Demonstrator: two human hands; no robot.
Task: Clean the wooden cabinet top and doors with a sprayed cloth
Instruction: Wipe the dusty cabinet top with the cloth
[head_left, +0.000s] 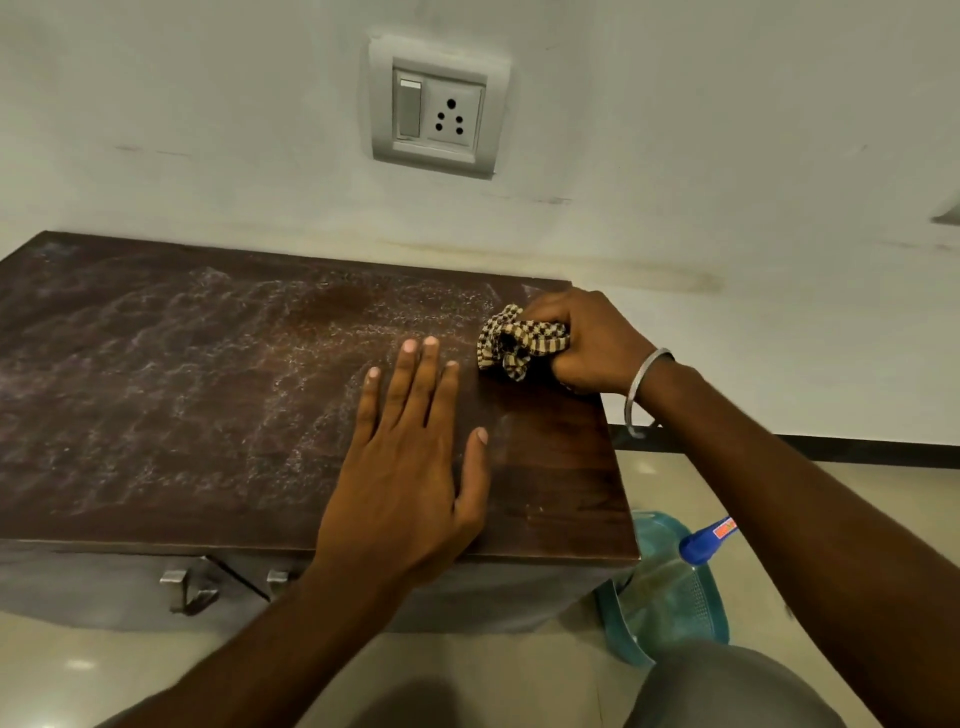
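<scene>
The dark wooden cabinet top (171, 395) fills the left and middle of the view, dusty and streaked white except for a darker strip on its right side. My right hand (587, 343) is closed on a bunched brown-and-cream checked cloth (517, 340), pressed on the top near its far right corner. My left hand (410, 467) lies flat on the top with fingers spread, near the front right. The cabinet doors (104, 587) show below the front edge, with two metal handles (179, 582).
A spray bottle with a blue nozzle (698, 545) stands on the floor right of the cabinet, over a teal mat (670, 603). A wall switch and socket (439, 106) sits above the cabinet. Beige floor tiles (467, 670) lie in front.
</scene>
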